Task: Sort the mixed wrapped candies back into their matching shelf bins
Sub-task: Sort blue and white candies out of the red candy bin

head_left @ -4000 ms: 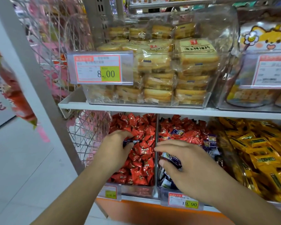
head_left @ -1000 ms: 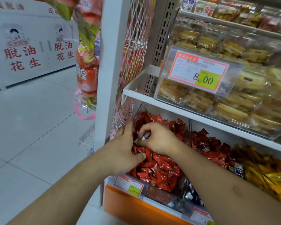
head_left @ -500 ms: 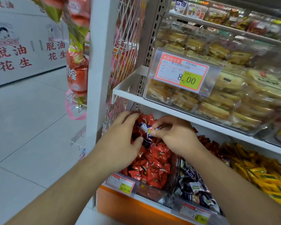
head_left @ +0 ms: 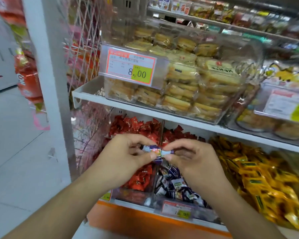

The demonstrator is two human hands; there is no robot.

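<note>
Both hands are up in front of the lower shelf, sharing one purple wrapped candy between them. The left hand pinches its left end with thumb and fingertips curled in, and the right hand pinches the right end the same way, so the candy lies stretched left to right, its long axis running along the shelf front. It hangs in the air, touching nothing but the fingers.

What matters for the drop is what sits beneath it. The candy hovers almost straight above the divider that parts the red candy bin from the purple candy bin. The red bin is at the shelf's left end; the purple one is next to it on the right, with the yellow candy bin further right again. The matching heap of purple and white wrappers lies just below and a little right of the grip, toward the front edge of the shelf, directly under the right hand.

So I'd judge the right hand is the nearer one to carry it: the left would let go, and a short move down and rightward would land the piece among its own kind, clear of the divider. A release too far left would drop it back among the red ones
</note>
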